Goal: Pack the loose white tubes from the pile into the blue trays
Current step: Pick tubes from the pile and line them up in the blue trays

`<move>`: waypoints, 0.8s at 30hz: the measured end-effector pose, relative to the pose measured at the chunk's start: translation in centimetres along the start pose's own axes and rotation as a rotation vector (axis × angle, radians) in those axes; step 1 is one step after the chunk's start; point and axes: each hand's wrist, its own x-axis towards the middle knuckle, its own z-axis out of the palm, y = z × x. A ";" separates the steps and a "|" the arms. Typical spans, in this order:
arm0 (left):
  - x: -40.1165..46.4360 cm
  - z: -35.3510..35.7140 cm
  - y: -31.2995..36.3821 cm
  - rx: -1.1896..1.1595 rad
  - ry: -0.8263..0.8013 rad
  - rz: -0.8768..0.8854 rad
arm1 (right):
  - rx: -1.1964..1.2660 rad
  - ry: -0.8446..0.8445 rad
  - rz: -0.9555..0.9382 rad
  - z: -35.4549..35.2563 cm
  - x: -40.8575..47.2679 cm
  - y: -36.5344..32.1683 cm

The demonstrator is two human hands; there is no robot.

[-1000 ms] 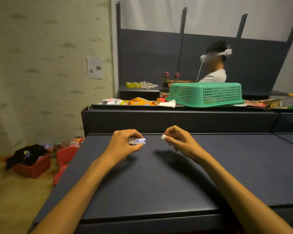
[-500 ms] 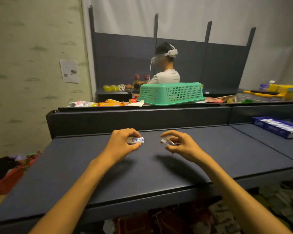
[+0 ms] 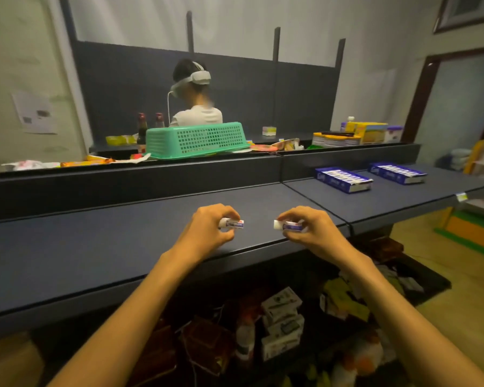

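Left hand [image 3: 207,227] fingers [image 3: 229,212] curled round one white tube [image 3: 233,223]; right hand [image 3: 310,230] pinches a second tube [image 3: 288,226]. Both tubes lie long axis left-right, above the table [image 3: 101,247]. Two blue trays [image 3: 343,180], [image 3: 397,173] sit far right, well apart from the hands; right hand nearer. Count: two tubes, two trays, both look nearly full. Pile not in view.

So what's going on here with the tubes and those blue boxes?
A person is holding one small white tube in each hand: the left hand grips the left tube and the right hand the right tube, above the dark shelf. Two blue trays already lined with tubes sit further right.
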 end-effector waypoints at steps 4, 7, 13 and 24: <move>3.0 4.2 3.7 -0.002 -0.016 0.034 | -0.074 0.052 0.073 -4.4 -2.7 3.7; 5.8 7.6 5.8 -0.022 -0.032 0.068 | -0.144 0.104 0.104 -7.3 -3.8 6.9; 12.6 16.3 9.0 -0.065 -0.071 0.128 | -0.212 0.129 0.179 -12.6 -4.8 14.7; 27.6 30.6 15.0 -0.106 -0.119 0.224 | -0.325 0.190 0.323 -23.6 -3.1 29.1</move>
